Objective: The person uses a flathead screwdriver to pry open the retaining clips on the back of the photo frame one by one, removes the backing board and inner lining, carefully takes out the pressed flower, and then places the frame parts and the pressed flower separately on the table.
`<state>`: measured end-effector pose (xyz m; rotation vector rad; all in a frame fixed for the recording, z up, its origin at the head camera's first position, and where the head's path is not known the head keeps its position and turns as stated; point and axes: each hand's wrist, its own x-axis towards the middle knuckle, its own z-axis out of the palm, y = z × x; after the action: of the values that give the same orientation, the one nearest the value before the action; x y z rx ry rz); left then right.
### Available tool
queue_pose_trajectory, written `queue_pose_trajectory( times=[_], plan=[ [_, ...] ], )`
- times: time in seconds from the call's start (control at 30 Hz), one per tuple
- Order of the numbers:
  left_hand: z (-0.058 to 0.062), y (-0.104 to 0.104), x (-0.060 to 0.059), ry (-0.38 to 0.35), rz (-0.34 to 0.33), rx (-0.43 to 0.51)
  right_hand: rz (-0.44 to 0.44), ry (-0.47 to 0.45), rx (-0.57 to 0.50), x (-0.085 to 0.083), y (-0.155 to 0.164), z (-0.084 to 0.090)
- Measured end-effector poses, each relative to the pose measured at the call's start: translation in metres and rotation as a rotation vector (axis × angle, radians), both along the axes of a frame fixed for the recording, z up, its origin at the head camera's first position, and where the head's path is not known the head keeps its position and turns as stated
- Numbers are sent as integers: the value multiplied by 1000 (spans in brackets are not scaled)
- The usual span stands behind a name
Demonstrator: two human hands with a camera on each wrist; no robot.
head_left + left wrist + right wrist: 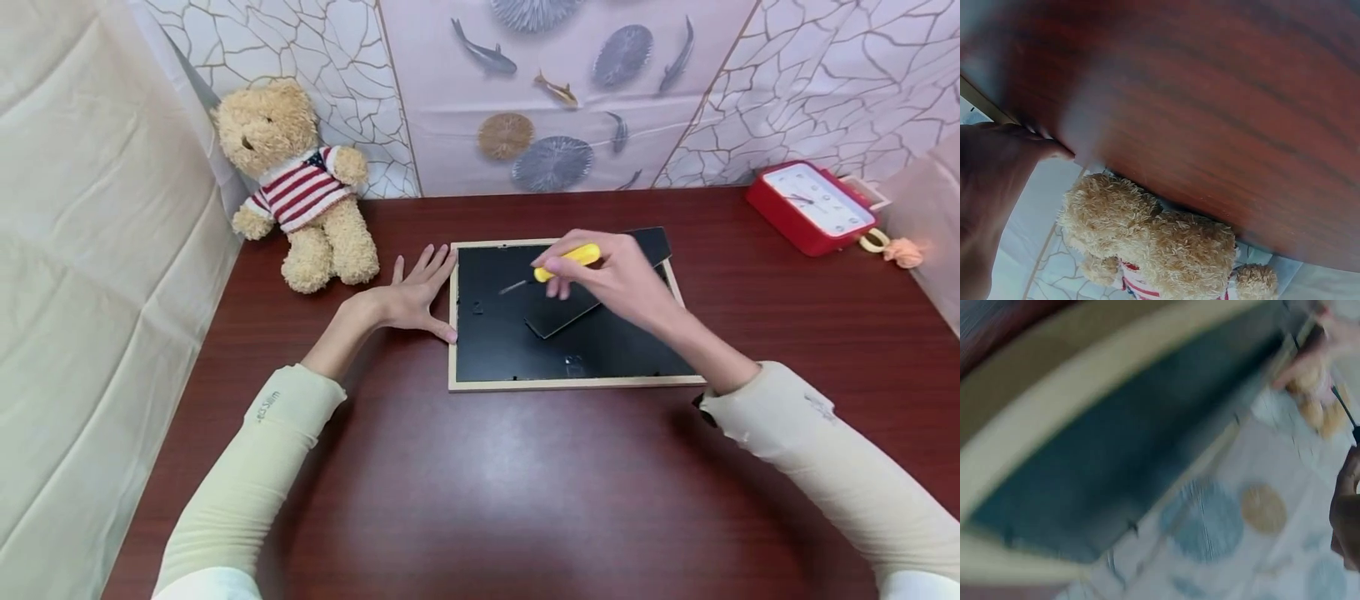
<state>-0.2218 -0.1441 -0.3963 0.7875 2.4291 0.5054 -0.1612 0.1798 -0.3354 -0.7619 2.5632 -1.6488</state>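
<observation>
A picture frame [585, 384] with a pale wooden rim lies back side up on the dark table, its black backing board [495, 354] showing. A black stand leg [558, 315] slants across the backing. My right hand [611, 275] grips a screwdriver [573, 261] by its yellow handle above the board, the thin shaft pointing left and down. My left hand [412, 300] has its fingers spread at the frame's left edge, the thumb touching the rim. In the right wrist view, which is blurred, the screwdriver shaft [1342, 405] shows at the right edge.
A teddy bear [303, 183] in a striped sweater sits at the back left, just beyond my left hand. At the back right stands a red clock [813, 204] with a small keyring-like item [900, 252] beside it. A patterned cloth [450, 125] hangs behind the table [487, 492].
</observation>
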Motion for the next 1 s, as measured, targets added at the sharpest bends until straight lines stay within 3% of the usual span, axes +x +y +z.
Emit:
queue_pose_trajectory(
  times=[0.1,0.3,0.63,0.87,1.0],
  plan=[
    [-7,-2,-2,6,7,-13,33,-89,-23,-9,-17,-15],
    [-25,-7,-12,28,8,-22,-10,-247,44,-14,-40,-32],
    [-26,-5,-10,47,9,-11,-30,-370,-47,-20,-49,-41],
    [-27,-4,-10,56,15,-6,-27,-474,-167,-23,-49,-46],
    [-27,-4,-11,55,9,-2,-22,-473,-158,-23,-49,-44]
  ],
)
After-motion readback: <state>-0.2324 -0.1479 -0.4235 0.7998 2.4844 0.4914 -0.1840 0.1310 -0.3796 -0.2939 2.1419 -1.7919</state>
